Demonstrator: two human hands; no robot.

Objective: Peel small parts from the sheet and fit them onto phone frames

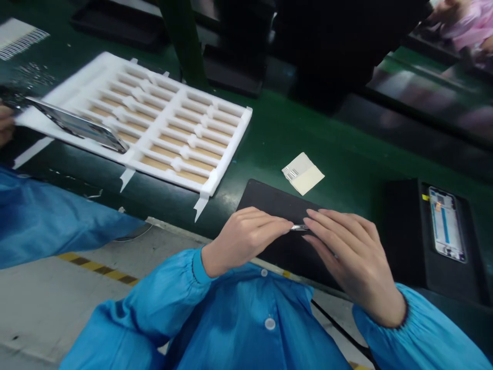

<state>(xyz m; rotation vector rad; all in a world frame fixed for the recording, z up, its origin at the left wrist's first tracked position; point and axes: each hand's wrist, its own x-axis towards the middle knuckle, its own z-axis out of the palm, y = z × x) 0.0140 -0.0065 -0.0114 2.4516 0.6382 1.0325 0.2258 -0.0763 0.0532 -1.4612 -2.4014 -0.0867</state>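
Above the black mat, a slim silver metal piece shows edge-on between my two hands; most of it is covered by fingers, so its kind is unclear. My left hand is closed, pinching its left end between thumb and fingers. At the other end is my right hand, with long fingers held together over the piece and the thumb below, closed on it. Just beyond the mat lies a small cream paper sheet with silvery strips along one side.
A white foam tray with slotted compartments is taped down at left. Over it, a co-worker's hand is near a tilted phone frame. At right, a black box bears another phone frame. Dark trays stand behind.
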